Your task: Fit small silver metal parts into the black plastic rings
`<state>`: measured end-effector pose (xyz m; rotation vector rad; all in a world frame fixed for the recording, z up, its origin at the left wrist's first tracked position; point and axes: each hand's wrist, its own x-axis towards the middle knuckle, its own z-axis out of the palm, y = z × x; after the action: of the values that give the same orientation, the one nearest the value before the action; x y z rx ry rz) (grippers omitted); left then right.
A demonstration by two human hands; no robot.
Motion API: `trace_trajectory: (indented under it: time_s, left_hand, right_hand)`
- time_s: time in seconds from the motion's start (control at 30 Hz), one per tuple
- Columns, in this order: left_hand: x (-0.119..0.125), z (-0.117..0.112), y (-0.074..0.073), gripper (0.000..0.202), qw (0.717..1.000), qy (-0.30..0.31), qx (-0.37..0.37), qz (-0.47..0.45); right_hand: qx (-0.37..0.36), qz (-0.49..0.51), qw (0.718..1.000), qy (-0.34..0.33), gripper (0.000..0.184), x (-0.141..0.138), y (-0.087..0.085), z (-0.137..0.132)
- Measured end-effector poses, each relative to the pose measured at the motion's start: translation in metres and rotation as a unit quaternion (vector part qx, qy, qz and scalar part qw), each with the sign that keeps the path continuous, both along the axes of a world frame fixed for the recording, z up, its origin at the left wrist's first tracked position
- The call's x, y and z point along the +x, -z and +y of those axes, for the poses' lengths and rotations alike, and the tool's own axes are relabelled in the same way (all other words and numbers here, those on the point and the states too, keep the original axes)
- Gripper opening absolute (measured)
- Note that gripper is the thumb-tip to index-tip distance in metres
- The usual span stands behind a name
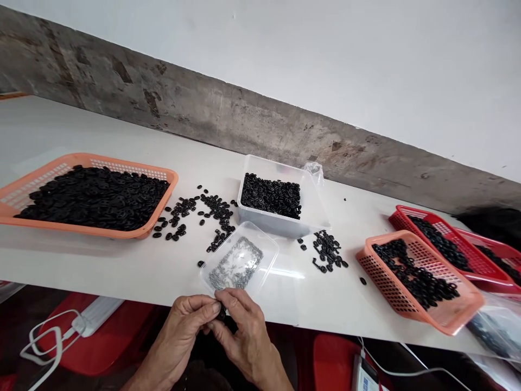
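- The left hand (179, 336) and right hand (250, 331) are pinching a small black piece (222, 314) between their fingers, at the bench's (325, 304) near edge.
- A clear tray (266, 251) is holding silvery bits (222, 276) just beyond.
- Loose black pieces (328, 248) are lying to both sides.
- A translucent bin (264, 221) is holding more black pieces farther back.

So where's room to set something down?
Bare white tabletop: near edge between the shallow clear plastic tray and right orange plastic basket; also in front of the left orange plastic basket. Crowded with loose black oval pieces: between that basket and the translucent plastic box.
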<state>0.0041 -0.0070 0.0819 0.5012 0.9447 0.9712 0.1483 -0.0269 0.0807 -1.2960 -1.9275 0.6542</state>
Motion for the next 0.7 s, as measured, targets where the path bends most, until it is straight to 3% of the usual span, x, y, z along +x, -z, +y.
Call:
trace_trajectory:
  time_s: [0.27, 0.53, 0.7]
  left_hand:
    - [-0.001, 0.000, 0.002, 0.010, 1.000, 0.031, 0.003, 0.001]
    - [-0.009, -0.003, -0.006, 0.022, 0.994, 0.098, 0.043, 0.004]
    - [-0.012, -0.003, -0.008, 0.024, 0.993, 0.106, 0.056, -0.006]
  right_hand:
    - [0.033, -0.022, 0.999, -0.030, 0.034, 0.001, 0.000, 0.003]
    - [0.000, 0.017, 0.999, -0.038, 0.029, 0.002, -0.012, 0.004]
    - [-0.014, 0.022, 0.998, -0.058, 0.026, 0.001, -0.015, 0.004]
